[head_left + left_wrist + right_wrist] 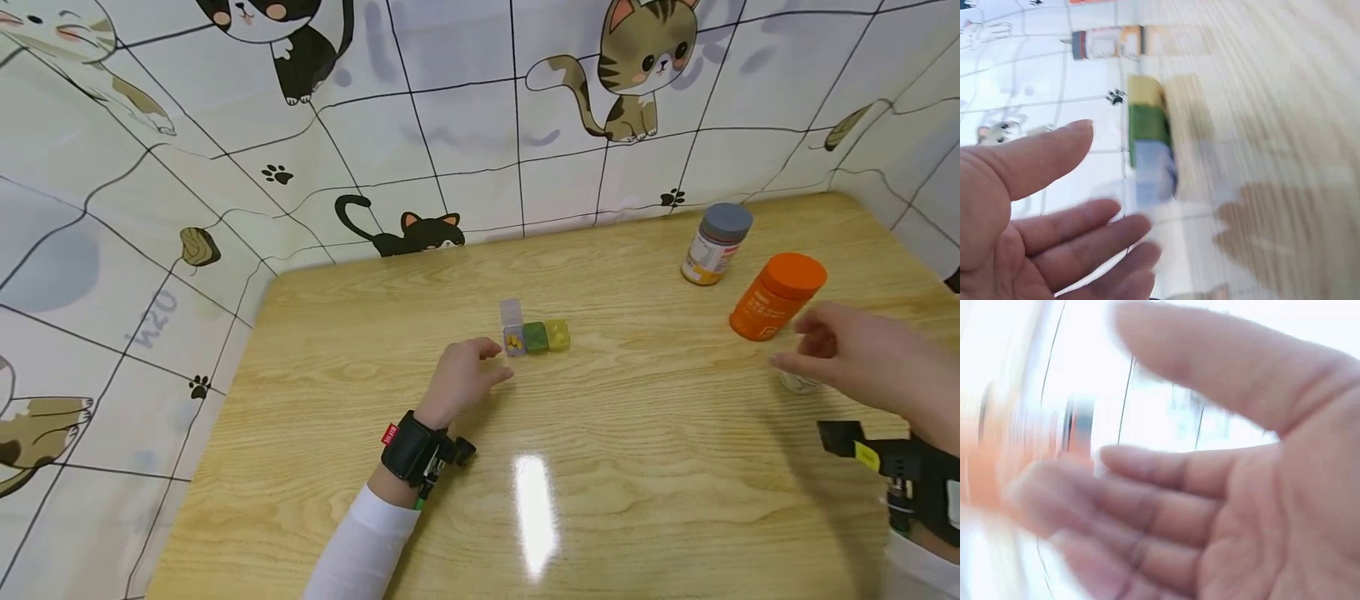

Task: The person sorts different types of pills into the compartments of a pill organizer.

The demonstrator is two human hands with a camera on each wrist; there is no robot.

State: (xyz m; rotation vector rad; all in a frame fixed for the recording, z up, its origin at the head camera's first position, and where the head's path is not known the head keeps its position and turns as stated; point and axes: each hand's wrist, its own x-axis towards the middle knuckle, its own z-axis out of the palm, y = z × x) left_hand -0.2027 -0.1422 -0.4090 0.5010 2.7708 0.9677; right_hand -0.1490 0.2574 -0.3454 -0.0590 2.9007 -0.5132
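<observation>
A small pill organizer [536,337] with purple, green and yellow compartments lies on the table. Its purple lid [511,312] stands raised, and yellow pills [514,342] show in that compartment. Just left of it is my left hand [467,379], fingers loosely bent and holding nothing; in the left wrist view the organizer [1149,125] appears beyond the fingertips. On the right, my right hand [862,354] hovers beside an orange bottle [777,297], thumb and fingers apart with nothing between them. Below that hand, a small pale round object [799,384] is mostly hidden.
Behind the orange bottle stands a bottle with a grey-blue cap [717,243]. The wooden table [637,467] meets a cat-printed sheet [465,125] at its back and left edges. A bright reflection lies on the tabletop.
</observation>
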